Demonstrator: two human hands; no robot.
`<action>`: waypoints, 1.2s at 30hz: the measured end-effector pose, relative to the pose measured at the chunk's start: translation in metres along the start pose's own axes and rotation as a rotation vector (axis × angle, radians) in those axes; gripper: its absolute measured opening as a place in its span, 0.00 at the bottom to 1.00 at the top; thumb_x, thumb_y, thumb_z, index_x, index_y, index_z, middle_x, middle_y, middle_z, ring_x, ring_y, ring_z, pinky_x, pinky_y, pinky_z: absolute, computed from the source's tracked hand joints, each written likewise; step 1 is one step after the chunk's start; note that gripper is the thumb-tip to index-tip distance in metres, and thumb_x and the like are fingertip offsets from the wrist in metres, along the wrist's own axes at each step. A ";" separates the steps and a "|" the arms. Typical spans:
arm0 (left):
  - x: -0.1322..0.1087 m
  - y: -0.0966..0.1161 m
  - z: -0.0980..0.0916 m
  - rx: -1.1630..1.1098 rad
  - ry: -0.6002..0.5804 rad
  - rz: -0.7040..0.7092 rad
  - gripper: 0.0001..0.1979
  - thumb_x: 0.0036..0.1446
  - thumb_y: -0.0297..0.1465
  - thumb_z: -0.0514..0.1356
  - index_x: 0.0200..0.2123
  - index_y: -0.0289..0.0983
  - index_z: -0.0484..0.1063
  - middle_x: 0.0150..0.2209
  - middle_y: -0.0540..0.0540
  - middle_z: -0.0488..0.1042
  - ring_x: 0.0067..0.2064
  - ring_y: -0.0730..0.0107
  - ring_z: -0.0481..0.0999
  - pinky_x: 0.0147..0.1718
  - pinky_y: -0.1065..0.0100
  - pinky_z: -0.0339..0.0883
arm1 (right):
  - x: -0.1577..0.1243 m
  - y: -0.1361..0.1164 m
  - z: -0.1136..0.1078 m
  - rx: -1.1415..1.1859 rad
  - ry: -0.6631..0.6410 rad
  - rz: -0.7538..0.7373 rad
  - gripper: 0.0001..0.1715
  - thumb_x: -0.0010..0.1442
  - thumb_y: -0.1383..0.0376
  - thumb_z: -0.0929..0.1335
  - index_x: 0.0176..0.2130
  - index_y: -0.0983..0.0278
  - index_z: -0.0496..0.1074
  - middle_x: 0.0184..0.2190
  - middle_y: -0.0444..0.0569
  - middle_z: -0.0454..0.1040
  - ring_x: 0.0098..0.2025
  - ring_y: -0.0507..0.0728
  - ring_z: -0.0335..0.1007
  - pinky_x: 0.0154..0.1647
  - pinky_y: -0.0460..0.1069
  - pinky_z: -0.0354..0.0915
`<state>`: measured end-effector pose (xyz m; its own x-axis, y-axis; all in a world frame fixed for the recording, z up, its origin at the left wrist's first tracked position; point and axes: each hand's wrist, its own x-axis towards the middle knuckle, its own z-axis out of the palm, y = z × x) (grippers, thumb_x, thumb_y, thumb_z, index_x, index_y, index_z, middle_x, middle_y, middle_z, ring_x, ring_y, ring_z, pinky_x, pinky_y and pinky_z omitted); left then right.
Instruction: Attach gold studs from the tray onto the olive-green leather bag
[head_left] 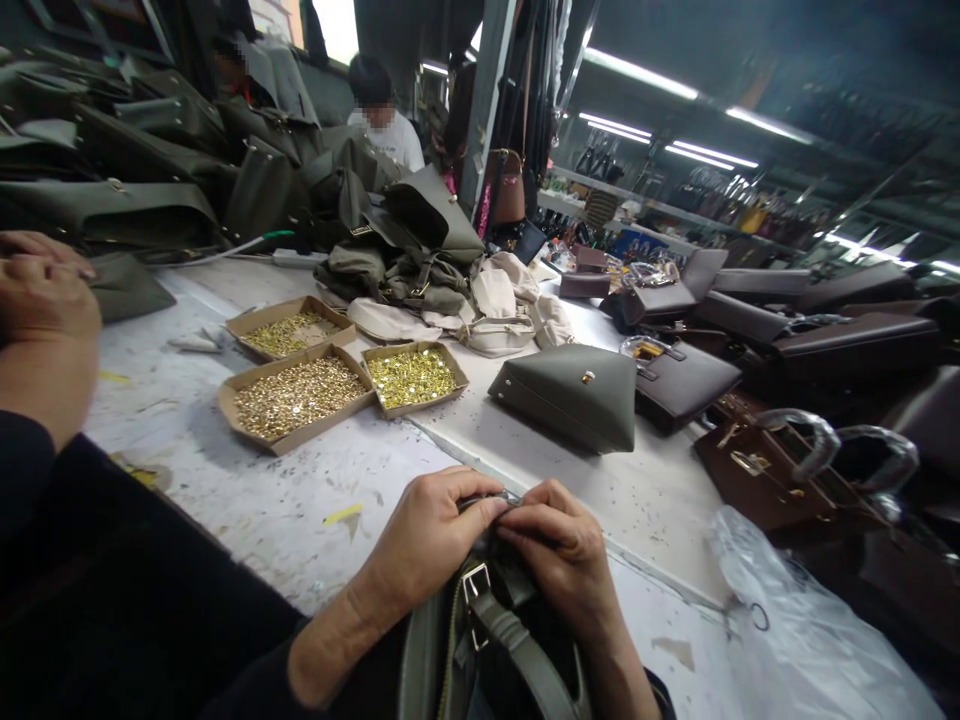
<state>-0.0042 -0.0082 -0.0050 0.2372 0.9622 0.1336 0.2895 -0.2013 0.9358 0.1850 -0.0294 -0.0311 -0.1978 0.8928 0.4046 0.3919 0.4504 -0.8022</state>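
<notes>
Both my hands work at the top of an olive-green handbag [435,660] at the bottom middle of the view. My left hand [431,535] is closed, its thumb and fingers pinching a small dark part at the bag's top edge. My right hand [562,555] meets it from the right, fingers curled and pinching the same spot. A silver buckle [475,582] on the bag's olive strap [525,655] sits just below my fingers. What exactly is pinched is too small to make out.
Three cardboard trays of brass rivets [300,395] lie on the white table [247,500]. A finished olive bag [577,395] and brown bags [780,470] lie to the right, olive bags are piled behind. A co-worker's hand [41,300] and black sleeve are at left. Clear plastic [795,630] lies bottom right.
</notes>
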 end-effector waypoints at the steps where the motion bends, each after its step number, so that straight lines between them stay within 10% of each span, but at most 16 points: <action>1: 0.000 0.000 0.000 -0.002 -0.003 -0.006 0.07 0.58 0.30 0.62 0.37 0.41 0.82 0.36 0.51 0.81 0.40 0.67 0.79 0.43 0.69 0.69 | 0.000 0.000 0.000 0.009 -0.004 0.010 0.08 0.61 0.70 0.72 0.38 0.57 0.81 0.32 0.45 0.69 0.34 0.54 0.68 0.33 0.48 0.63; 17: -0.003 0.002 0.003 -0.040 -0.019 -0.024 0.08 0.59 0.30 0.63 0.38 0.42 0.83 0.40 0.50 0.83 0.43 0.66 0.80 0.47 0.69 0.70 | 0.001 -0.008 0.004 0.173 0.054 0.172 0.08 0.58 0.69 0.73 0.37 0.59 0.71 0.45 0.46 0.74 0.51 0.59 0.68 0.52 0.51 0.63; 36: -0.002 0.002 -0.001 0.035 -0.070 -0.062 0.09 0.57 0.30 0.63 0.39 0.40 0.82 0.39 0.48 0.82 0.43 0.63 0.80 0.48 0.65 0.70 | -0.004 -0.011 0.014 -0.072 0.081 0.256 0.07 0.58 0.70 0.67 0.38 0.60 0.67 0.31 0.41 0.71 0.34 0.54 0.67 0.36 0.47 0.59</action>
<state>-0.0047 -0.0104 -0.0028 0.2815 0.9581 0.0518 0.3375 -0.1494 0.9294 0.1689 -0.0381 -0.0304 -0.0127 0.9733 0.2291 0.4837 0.2065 -0.8505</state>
